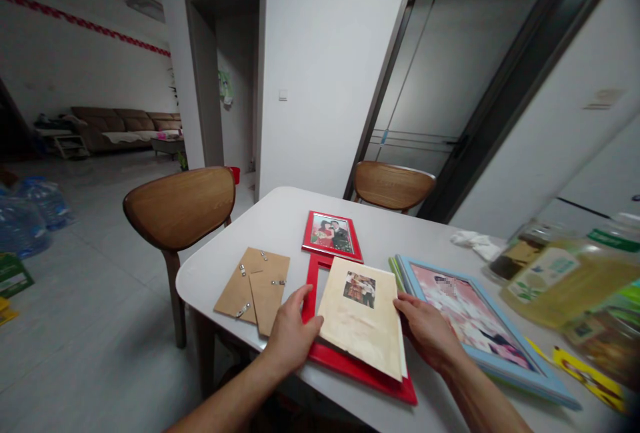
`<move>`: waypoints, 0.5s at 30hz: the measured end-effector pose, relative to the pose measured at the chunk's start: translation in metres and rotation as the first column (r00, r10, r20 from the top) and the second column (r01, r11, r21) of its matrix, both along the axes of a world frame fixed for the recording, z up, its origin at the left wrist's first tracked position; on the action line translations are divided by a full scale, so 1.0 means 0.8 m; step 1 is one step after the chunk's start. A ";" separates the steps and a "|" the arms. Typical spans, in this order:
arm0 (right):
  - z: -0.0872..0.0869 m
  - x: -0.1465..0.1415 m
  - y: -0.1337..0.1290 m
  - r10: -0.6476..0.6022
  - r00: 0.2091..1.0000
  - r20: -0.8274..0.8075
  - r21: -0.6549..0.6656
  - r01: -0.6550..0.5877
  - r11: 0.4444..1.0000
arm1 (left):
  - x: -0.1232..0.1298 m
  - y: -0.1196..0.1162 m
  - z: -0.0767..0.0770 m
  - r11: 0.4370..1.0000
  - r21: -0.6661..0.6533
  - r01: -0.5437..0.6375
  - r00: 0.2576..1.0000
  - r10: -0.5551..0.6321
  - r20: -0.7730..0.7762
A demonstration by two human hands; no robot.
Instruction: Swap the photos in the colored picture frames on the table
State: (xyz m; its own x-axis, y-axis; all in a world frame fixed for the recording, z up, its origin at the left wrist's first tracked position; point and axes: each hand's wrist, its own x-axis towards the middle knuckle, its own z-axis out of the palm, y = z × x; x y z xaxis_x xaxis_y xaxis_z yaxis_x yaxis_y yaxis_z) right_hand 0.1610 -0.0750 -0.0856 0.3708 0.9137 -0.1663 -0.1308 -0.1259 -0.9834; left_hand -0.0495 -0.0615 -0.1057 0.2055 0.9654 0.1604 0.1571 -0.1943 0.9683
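Cream sheet lies tilted over a large red frame on the white table; small photo near its 12 o'clock edge. Taking the sheet as my clock centre: my left hand is at 9, thumb tip at the sheet's edge, index apart from it over the frame's left bar; the other left fingers are hidden. My right hand is at 3, pinching the sheet's edge; I cannot make out the fingers underneath.

Labels: bottle of yellow liquid, toward 3, carries a pale label with a leaf print and a green band; the writing is too small to read. Yellow packet, toward 4, printed, illegible.

Also noted: 2 brown boards with metal clips, toward 9, overlapping; small red frame with a picture of 2 people, at 11; blue frame, at 3, just beyond my right hand.
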 end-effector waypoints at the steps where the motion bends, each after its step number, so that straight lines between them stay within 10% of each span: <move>1: -0.001 0.001 0.000 0.042 0.999 0.018 -0.040 -0.041 0.998 | -0.003 -0.002 -0.002 0.999 0.039 0.037 0.993 -0.032 -0.115; 7: -0.003 -0.003 0.012 0.269 0.904 0.334 -0.197 -0.212 0.957 | -0.006 -0.014 -0.005 0.964 0.147 0.222 0.885 -0.136 -0.446; 12: 0.000 -0.003 0.029 0.366 0.366 0.856 -0.368 -0.065 0.927 | -0.006 -0.016 -0.003 0.950 0.170 0.262 0.836 -0.135 -0.531; 15: -0.002 -0.005 0.033 0.353 0.249 0.902 -0.364 -0.001 0.931 | -0.005 -0.017 -0.005 0.941 0.196 0.276 0.821 -0.125 -0.558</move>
